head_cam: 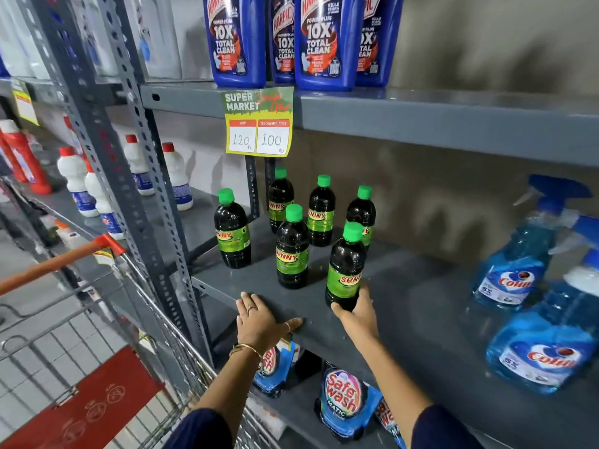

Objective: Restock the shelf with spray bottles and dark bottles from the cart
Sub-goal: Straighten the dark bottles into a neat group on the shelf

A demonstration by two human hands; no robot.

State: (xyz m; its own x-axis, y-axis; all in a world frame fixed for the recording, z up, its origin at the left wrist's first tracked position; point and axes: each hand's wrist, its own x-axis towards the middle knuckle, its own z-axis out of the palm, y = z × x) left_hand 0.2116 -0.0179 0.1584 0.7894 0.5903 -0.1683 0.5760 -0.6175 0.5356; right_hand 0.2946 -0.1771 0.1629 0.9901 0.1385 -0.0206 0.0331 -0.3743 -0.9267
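Several dark bottles with green caps and green Sunny labels stand on the grey middle shelf. My right hand grips the base of the nearest dark bottle, which stands upright near the shelf's front edge. My left hand rests flat on the shelf's front edge, fingers straight, holding nothing. Another dark bottle stands just behind it. Two blue spray bottles stand on the same shelf at the right. The wire cart with an orange handle is at the lower left.
Blue Harpic bottles line the shelf above, with a price tag hanging from its edge. Safewash pouches sit on the shelf below. White bottles with red caps fill the bay to the left, past a perforated steel upright.
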